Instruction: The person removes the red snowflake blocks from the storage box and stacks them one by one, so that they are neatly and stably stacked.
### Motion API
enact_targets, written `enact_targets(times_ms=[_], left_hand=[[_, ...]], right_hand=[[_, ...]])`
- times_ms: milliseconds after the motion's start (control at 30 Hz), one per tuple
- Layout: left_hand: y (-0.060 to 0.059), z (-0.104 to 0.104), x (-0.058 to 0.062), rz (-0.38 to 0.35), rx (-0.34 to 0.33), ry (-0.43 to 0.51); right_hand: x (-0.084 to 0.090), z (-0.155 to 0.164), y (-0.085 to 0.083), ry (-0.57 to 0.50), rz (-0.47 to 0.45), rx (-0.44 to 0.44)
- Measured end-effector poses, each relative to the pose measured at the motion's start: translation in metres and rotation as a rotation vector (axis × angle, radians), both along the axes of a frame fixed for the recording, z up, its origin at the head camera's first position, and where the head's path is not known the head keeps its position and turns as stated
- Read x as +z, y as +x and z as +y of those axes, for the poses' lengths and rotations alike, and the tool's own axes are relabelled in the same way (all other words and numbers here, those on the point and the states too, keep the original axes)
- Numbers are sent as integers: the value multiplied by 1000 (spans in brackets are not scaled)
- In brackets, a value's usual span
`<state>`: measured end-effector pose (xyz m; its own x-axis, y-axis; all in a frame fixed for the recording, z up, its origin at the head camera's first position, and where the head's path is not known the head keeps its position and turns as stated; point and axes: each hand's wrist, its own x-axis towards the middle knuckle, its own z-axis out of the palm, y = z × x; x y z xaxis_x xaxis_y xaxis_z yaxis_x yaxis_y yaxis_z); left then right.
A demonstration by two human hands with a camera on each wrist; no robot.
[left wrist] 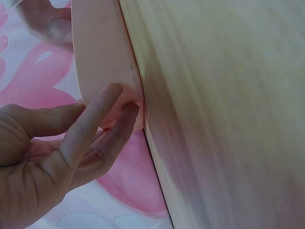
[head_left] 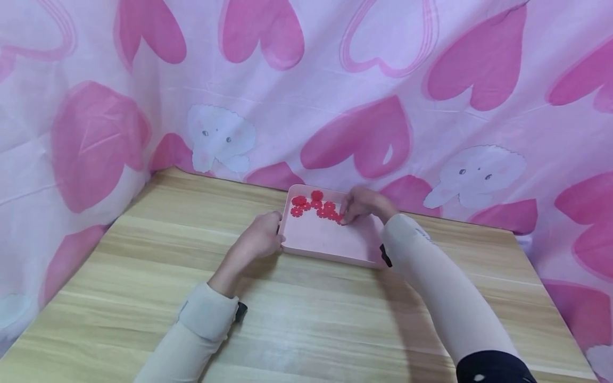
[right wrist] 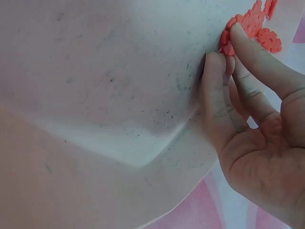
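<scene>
Left: left hand (head_left: 261,234) bent against the left wall of a shallow pink rectangular tray (head_left: 325,242), fingers gripping it near a corner. Tray sits on the pale wood-grain surface (head_left: 297,308). Inside, toward the far side: red scalloped flat discs (head_left: 316,204), bunched, some overlapping; joined or loose, cannot tell. Right: right hand (head_left: 361,205) nearly closed, thumb and finger pinching one disc at the bunch's edge. Handling seems under way, that disc not yet released; remainder unclear.

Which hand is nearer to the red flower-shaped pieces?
The right hand: it reaches into the tray, pinching one red piece. The left hand is outside, gripping the tray's left end, not touching any piece.
</scene>
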<state>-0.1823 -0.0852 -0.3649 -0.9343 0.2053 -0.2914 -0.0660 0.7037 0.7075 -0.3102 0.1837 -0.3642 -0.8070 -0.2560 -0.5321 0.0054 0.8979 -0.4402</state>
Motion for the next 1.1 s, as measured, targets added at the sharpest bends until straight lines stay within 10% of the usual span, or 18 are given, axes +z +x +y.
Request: enact_targets(times_ms=[667, 1100], left_hand=[[0, 5, 2, -12, -2, 20], [1, 0, 0, -19, -1, 24]], right_hand=[[16, 20, 7, -210, -66, -100], [46, 59, 15, -160, 32, -83]])
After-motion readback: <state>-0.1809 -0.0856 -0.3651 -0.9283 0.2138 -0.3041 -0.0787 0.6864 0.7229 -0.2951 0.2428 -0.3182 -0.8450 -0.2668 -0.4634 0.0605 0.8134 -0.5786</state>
